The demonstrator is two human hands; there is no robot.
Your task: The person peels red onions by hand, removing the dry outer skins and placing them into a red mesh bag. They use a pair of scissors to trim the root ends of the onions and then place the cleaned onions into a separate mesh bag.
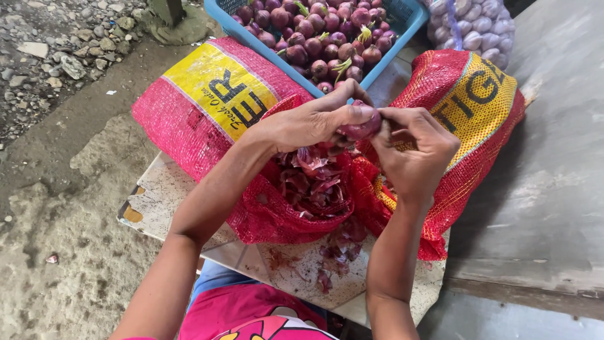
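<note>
Onion (360, 129) seemingly between both hands' fingertips (358, 114).

We see even, soft daylight, bright overall, no hard shadows. Faint shade sits under the forearms and inside the red woven mesh sack (283, 208). Mild glare on the grey concrete slab (553, 157) at right. Focus is sharp centre; edges bend slightly from the wide lens.
</note>
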